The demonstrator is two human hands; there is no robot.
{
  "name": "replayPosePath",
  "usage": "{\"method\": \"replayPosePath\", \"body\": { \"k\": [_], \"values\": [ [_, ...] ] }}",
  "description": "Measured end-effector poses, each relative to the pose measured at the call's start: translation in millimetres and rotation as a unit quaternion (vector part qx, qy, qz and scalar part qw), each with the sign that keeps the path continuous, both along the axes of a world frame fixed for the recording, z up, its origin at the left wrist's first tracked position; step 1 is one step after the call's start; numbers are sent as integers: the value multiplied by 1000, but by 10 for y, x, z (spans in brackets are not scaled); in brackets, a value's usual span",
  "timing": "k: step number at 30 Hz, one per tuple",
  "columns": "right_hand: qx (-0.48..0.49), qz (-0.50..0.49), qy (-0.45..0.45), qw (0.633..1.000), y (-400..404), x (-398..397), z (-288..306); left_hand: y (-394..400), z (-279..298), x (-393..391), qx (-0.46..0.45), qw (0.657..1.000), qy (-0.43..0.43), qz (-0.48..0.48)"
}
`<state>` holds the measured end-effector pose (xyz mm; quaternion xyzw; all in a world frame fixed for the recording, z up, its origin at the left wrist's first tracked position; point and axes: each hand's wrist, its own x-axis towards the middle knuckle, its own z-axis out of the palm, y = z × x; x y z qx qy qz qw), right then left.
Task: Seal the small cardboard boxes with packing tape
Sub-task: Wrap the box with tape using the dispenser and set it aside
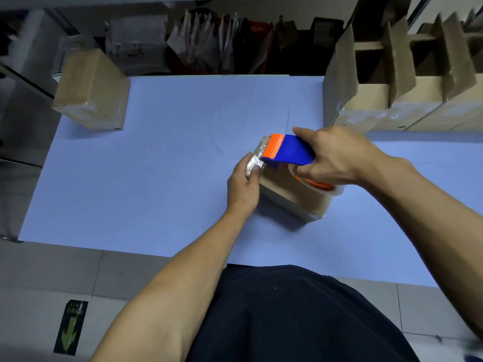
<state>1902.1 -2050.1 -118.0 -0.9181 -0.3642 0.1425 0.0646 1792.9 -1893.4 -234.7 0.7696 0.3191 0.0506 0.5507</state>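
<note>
A small cardboard box (283, 197) sits on the light blue table top (162, 163), a little right of the middle and close to the person. It is brown, and shiny clear tape already covers its near side and its far left end. No writing can be read on it.

The left hand (244, 185) holds the box at its left end. The fingers are curled over the top edge, right on the crinkly tape there.

The right hand (333, 159) grips a tape dispenser (287, 151) on top of the box. The fingers are wrapped round its blue handle. The dispenser has an orange front part that rests at the far left end of the box, just beside the left fingers. Its roll of clear tape (320, 188) with an orange middle shows under the right hand.

Another taped cardboard box (91, 90) stands at the far left corner of the table, well apart from the hands. At the far right stands a row of open cardboard boxes (400, 87) with their flaps sticking up.

Behind the table there are white and clear plastic bags (206, 45) on a dark shelf. Any print on them is too blurry to read.

On the tiled floor (52, 273) at the lower left is a dark sticker (71, 327) with a green arrow pointing toward the person. It has some small writing at the top, too small to read. The person wears dark clothes (287, 322).
</note>
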Motion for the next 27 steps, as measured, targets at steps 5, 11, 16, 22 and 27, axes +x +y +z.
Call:
{"method": "replayPosePath", "body": {
  "k": [5,11,16,22,27],
  "values": [
    [25,-43,30,998,-99,-92,13,40,-53,197,64,998,-10,16],
    [44,-44,37,997,-254,-138,104,36,-31,359,111,991,-26,69],
    [46,-55,16,997,-210,-198,61,65,-1,455,127,988,-49,77],
    [66,-70,-11,995,-1,-121,-48,242,39,570,143,982,-44,116],
    [68,-48,-6,997,104,-16,-70,370,19,558,154,983,-33,98]
  ]
}}
